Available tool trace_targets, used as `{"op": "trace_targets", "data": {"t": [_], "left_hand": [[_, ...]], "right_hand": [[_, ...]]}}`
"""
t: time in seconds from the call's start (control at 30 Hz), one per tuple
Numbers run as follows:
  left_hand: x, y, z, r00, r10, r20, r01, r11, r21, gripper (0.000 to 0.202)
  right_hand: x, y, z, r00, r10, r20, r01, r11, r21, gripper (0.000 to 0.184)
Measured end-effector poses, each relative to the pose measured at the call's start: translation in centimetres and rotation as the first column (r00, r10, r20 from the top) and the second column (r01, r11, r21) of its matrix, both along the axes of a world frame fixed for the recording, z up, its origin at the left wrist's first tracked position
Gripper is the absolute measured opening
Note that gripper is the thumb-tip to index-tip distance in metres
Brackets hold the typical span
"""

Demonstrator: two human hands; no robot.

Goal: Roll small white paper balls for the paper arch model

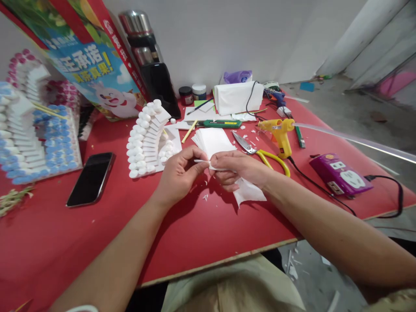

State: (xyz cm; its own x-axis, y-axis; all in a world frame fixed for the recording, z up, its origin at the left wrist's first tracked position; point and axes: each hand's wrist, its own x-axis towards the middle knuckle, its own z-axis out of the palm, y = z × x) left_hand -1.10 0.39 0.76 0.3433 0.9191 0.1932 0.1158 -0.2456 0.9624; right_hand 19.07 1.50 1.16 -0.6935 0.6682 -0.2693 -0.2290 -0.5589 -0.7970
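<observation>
Both hands meet over the red table (182, 234). My left hand (185, 171) pinches the thin, narrow end of a piece of white paper (249, 192) between thumb and fingertips. Closed around the same paper, my right hand (232, 168) has its thumb on top, and a loose crumpled end hangs out below the palm. How the paper is folded inside the fingers is hidden. Just behind the hands lies a stack of white paper sheets (214, 139). To the left stands a curved, stepped white model (146, 145) edged with rounded white pieces.
Scissors (247, 145) with yellow handles lie beside my right hand, near a yellow glue gun (277, 134). A purple power socket (344, 175) trails cables at right. Behind are a green utility knife (222, 124) and jars (199, 92). At left are a phone (91, 178) and blue-white models (58, 138).
</observation>
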Motion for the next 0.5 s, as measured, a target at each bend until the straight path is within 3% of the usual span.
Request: {"op": "trace_targets", "data": {"t": [0.13, 0.27, 0.33, 0.4, 0.47, 0.5], "left_hand": [[0.6, -0.6, 0.6, 0.984, 0.1, -0.147, -0.032, 0.915, 0.403, 0.011], [0.4, -0.9, 0.8, 0.98, 0.069, -0.184, 0.039, 0.85, 0.525, 0.015], [0.1, -0.9, 1.0, 0.981, 0.057, -0.188, 0.058, 0.83, 0.554, 0.015], [-0.1, -0.8, 1.2, 0.985, 0.074, -0.158, 0.022, 0.846, 0.533, 0.012], [-0.3, -0.5, 1.4, 0.993, 0.085, -0.08, -0.044, 0.909, 0.415, 0.007], [-0.4, -0.3, 1.4, 0.997, 0.078, -0.019, -0.068, 0.949, 0.307, 0.006]], "right_hand": [[0.0, 0.3, -0.3, 0.993, 0.087, -0.078, -0.099, 0.982, -0.163, 0.018], [-0.4, 0.5, -0.4, 0.95, 0.184, -0.251, -0.259, 0.915, -0.309, 0.016], [-0.8, 0.6, 0.2, 0.948, 0.183, -0.258, -0.27, 0.895, -0.355, 0.015], [-1.4, 0.9, 1.2, 0.97, 0.168, -0.177, -0.223, 0.903, -0.368, 0.015], [-1.9, 1.1, 2.3, 0.993, 0.118, -0.018, -0.118, 0.945, -0.304, 0.017], [-2.1, 1.1, 2.7, 0.996, 0.051, 0.076, -0.034, 0.977, -0.212, 0.017]]}}
